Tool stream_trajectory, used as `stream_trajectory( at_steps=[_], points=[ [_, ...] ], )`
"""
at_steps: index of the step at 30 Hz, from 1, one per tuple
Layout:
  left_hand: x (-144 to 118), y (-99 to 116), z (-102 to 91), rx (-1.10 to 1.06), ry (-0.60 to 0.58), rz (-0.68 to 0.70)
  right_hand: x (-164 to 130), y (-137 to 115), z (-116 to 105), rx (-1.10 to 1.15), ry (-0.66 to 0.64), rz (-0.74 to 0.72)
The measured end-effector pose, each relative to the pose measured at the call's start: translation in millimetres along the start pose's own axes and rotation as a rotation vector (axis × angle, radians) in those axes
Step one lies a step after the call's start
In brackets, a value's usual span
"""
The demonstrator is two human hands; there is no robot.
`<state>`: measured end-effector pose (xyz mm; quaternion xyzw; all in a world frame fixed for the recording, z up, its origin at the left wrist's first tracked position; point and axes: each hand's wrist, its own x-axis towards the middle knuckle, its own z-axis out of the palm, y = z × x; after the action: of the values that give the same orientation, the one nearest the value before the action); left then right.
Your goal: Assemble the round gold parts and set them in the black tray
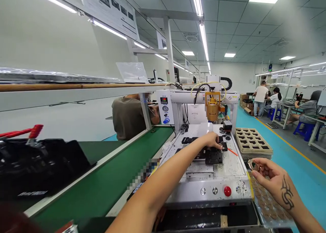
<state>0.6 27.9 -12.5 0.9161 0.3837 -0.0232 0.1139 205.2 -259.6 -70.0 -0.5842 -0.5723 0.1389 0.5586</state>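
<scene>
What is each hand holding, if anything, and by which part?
The right hand holds a round piece by its rim. The left hand is at the black fixture; its hold can't be told.

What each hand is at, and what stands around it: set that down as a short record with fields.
Left hand: at the black fixture on the white machine; whether it grips anything is unclear
Right hand: holds a round metal part, out to the machine's right
Machine: gold-coloured head toward the back, red button on the front
Left of machine: green belt
Right of machine: stacked beige trays; clear tray with round pockets near the right hand
</scene>
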Motion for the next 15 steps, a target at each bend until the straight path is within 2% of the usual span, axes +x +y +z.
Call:
stream_trajectory(
  at_steps=[4, 7, 11, 15],
  points=[
    [16, 5, -5.9, 0.006, -0.086, -0.02, 28, 9, -3, -0.044, -0.04, -0.026],
    [21, 15, -3.4, -0.009, -0.067, -0.019, 61, 17, 12, -0.035, -0.098, -0.047],
    [8, 21, 0.9, -0.091, 0.037, 0.013, 99, 32, 46, -0.034, -0.164, -0.081],
    [-24, 15, -9.8, -0.227, 0.198, 0.062, 133, 38, 78, -0.112, -0.344, -0.127]
  ],
)
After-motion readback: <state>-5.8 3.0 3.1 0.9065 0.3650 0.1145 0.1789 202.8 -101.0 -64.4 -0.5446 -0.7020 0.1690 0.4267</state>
